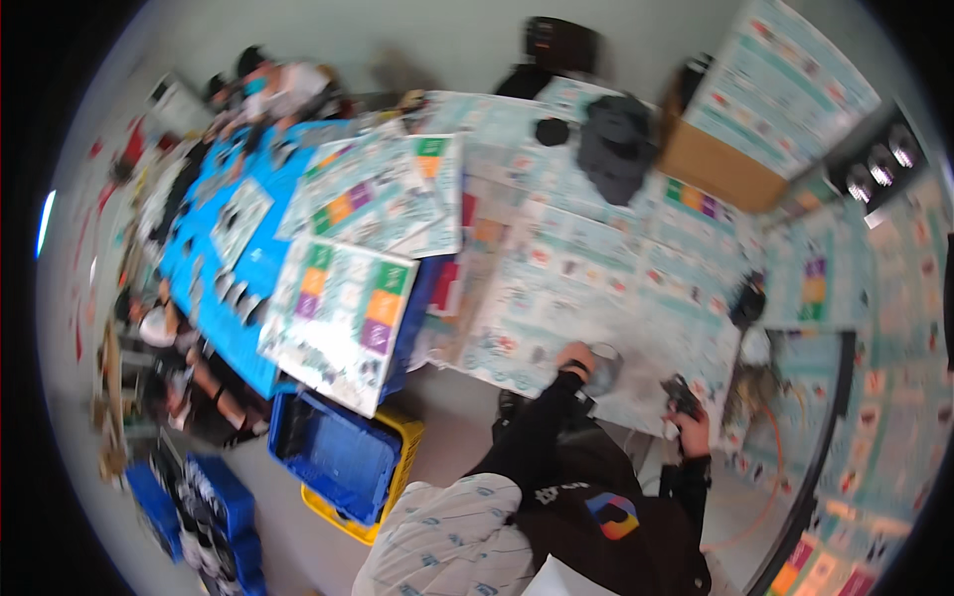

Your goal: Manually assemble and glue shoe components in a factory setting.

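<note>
The picture is blurred. My left hand [575, 356], in a black sleeve, lies against a grey round object [606, 370] at the near edge of a table covered with printed paper sheets [596, 268]. Whether its fingers grip the object is unclear. My right hand [694, 429] is raised near the table's right corner and is closed around a small dark object [681, 393]. My black jacket with a coloured patch [613, 517] fills the lower middle.
A large printed board [343, 318] overhangs a blue-covered table [214, 298] on the left. Blue bins [333, 452] in a yellow crate [402, 447] stand on the floor. A black bundle [616, 144] and a cardboard box [711, 164] sit at the far side. Other people sit at the left [164, 333].
</note>
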A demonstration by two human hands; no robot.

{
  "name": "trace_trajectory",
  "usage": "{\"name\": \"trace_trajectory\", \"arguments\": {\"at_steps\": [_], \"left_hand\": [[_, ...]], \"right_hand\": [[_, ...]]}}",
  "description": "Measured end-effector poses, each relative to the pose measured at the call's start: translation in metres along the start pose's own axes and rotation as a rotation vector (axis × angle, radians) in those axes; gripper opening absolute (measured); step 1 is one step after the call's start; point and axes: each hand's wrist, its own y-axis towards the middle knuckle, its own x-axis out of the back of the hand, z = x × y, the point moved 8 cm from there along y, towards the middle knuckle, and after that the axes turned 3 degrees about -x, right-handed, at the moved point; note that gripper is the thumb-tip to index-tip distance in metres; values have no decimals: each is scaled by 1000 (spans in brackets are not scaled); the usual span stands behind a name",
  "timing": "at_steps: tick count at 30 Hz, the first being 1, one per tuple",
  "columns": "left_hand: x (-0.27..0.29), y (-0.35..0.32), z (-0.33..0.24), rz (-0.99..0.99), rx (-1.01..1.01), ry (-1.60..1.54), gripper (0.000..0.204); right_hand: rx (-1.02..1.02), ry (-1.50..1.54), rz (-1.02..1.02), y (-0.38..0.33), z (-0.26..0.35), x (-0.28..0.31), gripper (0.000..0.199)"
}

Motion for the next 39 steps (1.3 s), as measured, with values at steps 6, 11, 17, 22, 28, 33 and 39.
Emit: {"name": "trace_trajectory", "arguments": {"at_steps": [6,11,17,22,28,33,39], "left_hand": [[98,-34,-13,23,61,-32,32],[259,-36,106,-173,-65,173,33],[505,-63,356,-267,82,411,40],[593,-46,535,-280,357,404,37],[611,-10,613,-524,342,79,17],[596,13,635,-531,357,121,17],[694,-84,719,-999,-233,692,31]], "right_hand": [[-32,58,-9,5,-16,38,26],[18,204,-51,14,-43,74,32],[-60,108,-126,6,-30,45,34],[-108,14,-195,-17,-2,-4,37],[-108,-68,-261,-46,27,-38,39],[-115,-72,-326,-69,41,-46,35],[184,143,-2,-46,63,-91,58]]}}
